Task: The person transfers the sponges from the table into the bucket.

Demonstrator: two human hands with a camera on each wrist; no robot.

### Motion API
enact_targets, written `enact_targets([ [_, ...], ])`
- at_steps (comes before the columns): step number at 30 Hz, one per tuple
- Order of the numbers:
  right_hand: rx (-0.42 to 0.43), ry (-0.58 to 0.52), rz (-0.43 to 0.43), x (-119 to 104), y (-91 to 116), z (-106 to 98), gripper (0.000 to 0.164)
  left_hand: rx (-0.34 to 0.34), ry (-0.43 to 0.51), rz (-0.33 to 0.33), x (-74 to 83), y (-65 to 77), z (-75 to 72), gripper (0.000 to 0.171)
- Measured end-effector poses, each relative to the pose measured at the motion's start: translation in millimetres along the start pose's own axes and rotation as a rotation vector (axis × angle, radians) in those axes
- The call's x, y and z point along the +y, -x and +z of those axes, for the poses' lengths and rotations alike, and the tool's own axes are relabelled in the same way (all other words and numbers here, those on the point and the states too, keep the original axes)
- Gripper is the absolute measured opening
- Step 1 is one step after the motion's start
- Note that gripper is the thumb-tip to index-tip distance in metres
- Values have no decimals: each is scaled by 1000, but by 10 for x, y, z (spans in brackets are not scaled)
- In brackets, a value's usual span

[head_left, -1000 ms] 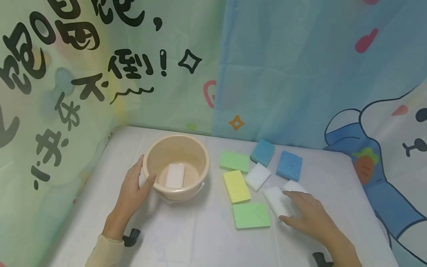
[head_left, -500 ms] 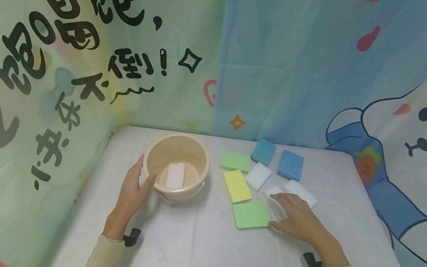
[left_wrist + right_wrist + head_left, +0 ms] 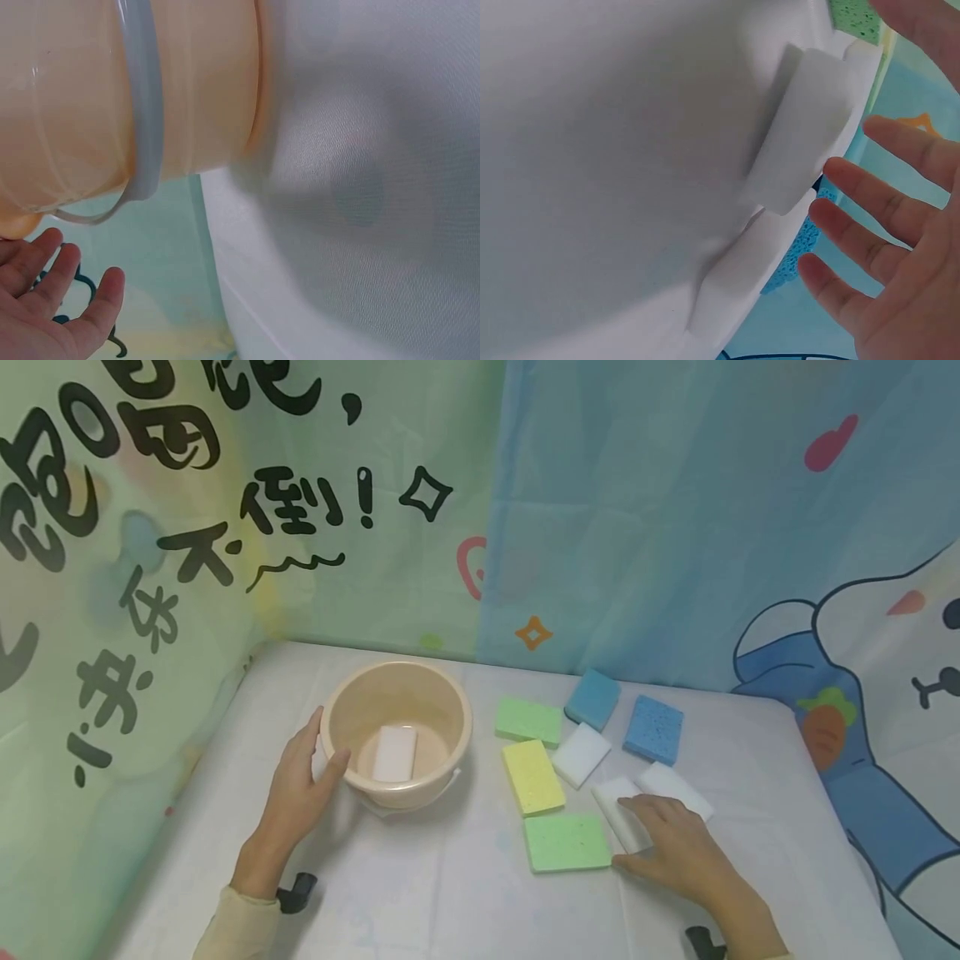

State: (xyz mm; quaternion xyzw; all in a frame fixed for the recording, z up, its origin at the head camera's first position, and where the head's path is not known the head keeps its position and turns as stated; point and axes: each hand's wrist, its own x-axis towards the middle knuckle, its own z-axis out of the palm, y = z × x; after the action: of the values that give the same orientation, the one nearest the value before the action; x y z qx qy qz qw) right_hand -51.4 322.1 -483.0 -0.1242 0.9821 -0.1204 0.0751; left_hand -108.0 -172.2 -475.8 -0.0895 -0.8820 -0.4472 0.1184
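A cream bucket stands at the left, with a white sponge lying inside it. My left hand rests at its left rim, thumb at the near edge; in the left wrist view several extended fingers show beside the bucket wall. At the right, my right hand hovers with spread fingers over a white sponge, partly covering it. That sponge lies on the cloth in the right wrist view, the fingers beside it. A second white sponge lies just behind the hand, and a green sponge by the thumb tip.
Farther back lie a yellow sponge, a white one, another green sponge, a teal sponge and a blue sponge. A white cloth covers the table. Printed curtains hang behind and to the left.
My right hand has moved left off the two white sponges, then slightly right again, leaving the right one in fuller view. The left hand and bucket stay put.
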Motion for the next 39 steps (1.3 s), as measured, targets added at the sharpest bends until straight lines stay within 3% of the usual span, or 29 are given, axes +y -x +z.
enact_targets([
  [13, 24, 50, 43, 13, 46, 46, 65, -2, -13, -7, 20, 3, -6, 69],
  [20, 13, 15, 89, 7, 62, 60, 65, -1, -10, -7, 19, 5, -9, 69],
  [29, 53, 3, 83, 9, 78, 43, 63, -1, -9, -2, 2, 0, -1, 70],
  [39, 141, -25, -38, -29, 23, -62, 62, -11, -4, -3, 7, -1, -11, 69],
])
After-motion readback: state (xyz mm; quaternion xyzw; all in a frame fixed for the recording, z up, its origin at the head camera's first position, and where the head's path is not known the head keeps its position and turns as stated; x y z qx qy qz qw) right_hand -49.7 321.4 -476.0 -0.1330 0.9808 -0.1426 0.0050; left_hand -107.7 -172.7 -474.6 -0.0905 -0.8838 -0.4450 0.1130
